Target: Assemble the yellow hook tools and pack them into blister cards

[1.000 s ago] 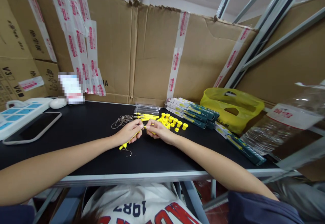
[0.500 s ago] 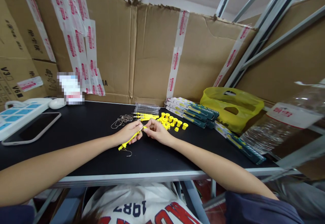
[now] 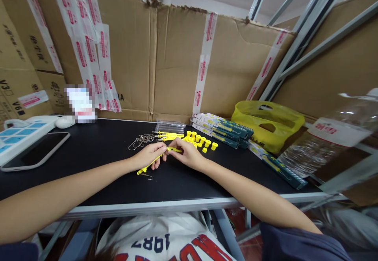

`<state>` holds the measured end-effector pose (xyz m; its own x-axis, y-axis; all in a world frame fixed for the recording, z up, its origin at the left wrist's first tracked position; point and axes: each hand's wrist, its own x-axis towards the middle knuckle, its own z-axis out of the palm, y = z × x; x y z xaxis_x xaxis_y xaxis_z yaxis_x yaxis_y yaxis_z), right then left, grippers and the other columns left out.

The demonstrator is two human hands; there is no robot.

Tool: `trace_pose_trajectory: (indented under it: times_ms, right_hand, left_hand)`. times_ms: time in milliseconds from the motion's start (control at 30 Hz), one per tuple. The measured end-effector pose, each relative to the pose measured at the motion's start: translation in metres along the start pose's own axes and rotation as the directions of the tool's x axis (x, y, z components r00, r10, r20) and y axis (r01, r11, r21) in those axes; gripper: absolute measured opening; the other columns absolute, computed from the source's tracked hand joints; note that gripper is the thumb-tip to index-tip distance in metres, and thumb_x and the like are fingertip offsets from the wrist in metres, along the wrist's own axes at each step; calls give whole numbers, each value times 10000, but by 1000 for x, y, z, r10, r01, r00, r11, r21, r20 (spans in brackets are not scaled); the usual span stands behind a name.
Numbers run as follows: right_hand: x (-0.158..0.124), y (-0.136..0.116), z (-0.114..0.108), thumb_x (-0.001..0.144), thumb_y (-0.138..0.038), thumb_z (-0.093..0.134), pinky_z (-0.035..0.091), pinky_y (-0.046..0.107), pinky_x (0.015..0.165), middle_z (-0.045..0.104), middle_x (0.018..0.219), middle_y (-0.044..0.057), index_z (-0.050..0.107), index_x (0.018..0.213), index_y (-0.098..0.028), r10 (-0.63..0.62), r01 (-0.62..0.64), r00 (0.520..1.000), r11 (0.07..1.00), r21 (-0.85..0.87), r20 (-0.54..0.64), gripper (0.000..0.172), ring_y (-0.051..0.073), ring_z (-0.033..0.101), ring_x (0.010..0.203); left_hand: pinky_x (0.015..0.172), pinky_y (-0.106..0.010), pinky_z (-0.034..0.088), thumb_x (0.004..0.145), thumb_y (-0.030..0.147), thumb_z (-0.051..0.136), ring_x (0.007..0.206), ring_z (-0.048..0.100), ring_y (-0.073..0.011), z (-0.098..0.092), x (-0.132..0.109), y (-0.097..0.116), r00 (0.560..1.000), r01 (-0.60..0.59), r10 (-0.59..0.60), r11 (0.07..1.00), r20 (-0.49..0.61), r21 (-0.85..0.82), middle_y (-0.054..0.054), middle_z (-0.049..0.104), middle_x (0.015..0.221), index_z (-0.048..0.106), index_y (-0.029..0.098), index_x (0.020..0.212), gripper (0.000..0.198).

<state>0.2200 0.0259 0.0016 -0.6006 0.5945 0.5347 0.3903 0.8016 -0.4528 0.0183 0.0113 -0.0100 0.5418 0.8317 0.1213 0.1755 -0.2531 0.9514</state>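
Note:
My left hand (image 3: 149,155) is closed on a thin yellow plastic tool (image 3: 147,166) whose lower end sticks out toward me. A small metal hook (image 3: 147,176) lies on the black table (image 3: 97,158) just below it. My right hand (image 3: 186,153) pinches another yellow piece (image 3: 174,150) at the tool's upper end, fingertips touching those of the left hand. Behind the hands lie loose yellow caps (image 3: 203,142), several yellow tools (image 3: 167,135) and a tangle of wire hooks (image 3: 141,140).
Packaged green-and-white tools (image 3: 221,131) and a yellow plastic bag (image 3: 267,125) sit at the right. A phone (image 3: 35,150) and a white-blue device (image 3: 17,135) lie at the left. Cardboard boxes (image 3: 177,64) wall the back. A clear bag (image 3: 325,142) hangs over the right edge.
The hands stayed together at the same spot; my right fingers shifted slightly along the yellow piece. The view tilted a little.

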Motion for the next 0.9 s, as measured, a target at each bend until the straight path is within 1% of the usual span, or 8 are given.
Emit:
trace_pose_trajectory:
  times_ms: [167, 367, 667, 767, 900]
  right_hand:
    - [0, 0, -4, 892, -318, 555, 399, 250, 631, 648, 817, 30, 572, 908, -198, -63, 65, 998, 994, -86, 22, 122, 147, 568, 701]
    - [0, 3, -6, 898, -315, 554, 403, 258, 651, 658, 842, 46, 587, 907, -207, -117, 121, 993, 973, -194, 33, 113, 159, 580, 728]
    - [3, 5, -9, 925, -324, 515, 348, 264, 632, 638, 806, 66, 574, 881, -205, -216, 241, 971, 888, -391, 105, 140, 178, 563, 733]
    - [4, 7, -9, 935, -330, 491, 322, 271, 623, 608, 759, 64, 553, 832, -203, -239, 269, 963, 874, -405, 123, 174, 181, 536, 709]
    - [3, 10, -9, 937, -287, 463, 294, 277, 604, 573, 700, 55, 511, 753, -199, -250, 276, 961, 856, -437, 117, 209, 176, 503, 668]
  left_hand:
    - [337, -162, 431, 878, 573, 430, 404, 512, -47, 1, 0, 2, 1000, 3, -3, 1000, 23, 1, 14, 550, 729, 477, 159, 858, 417]
    - [340, -148, 425, 883, 567, 426, 408, 513, -48, 1, 0, 4, 999, 18, -18, 1000, 30, 0, 12, 556, 699, 469, 161, 830, 412]
    - [341, -159, 400, 869, 589, 426, 390, 509, -60, 0, -1, 8, 996, 61, -62, 998, 59, 25, 17, 553, 629, 460, 162, 775, 438]
    - [334, -160, 380, 866, 581, 434, 371, 500, -66, 0, 0, 8, 995, 85, -86, 996, 59, 14, 21, 553, 578, 461, 165, 753, 432]
    - [363, -171, 403, 872, 553, 422, 369, 495, -73, 0, 1, 8, 989, 134, -134, 991, 63, 7, 22, 556, 519, 458, 169, 718, 416]
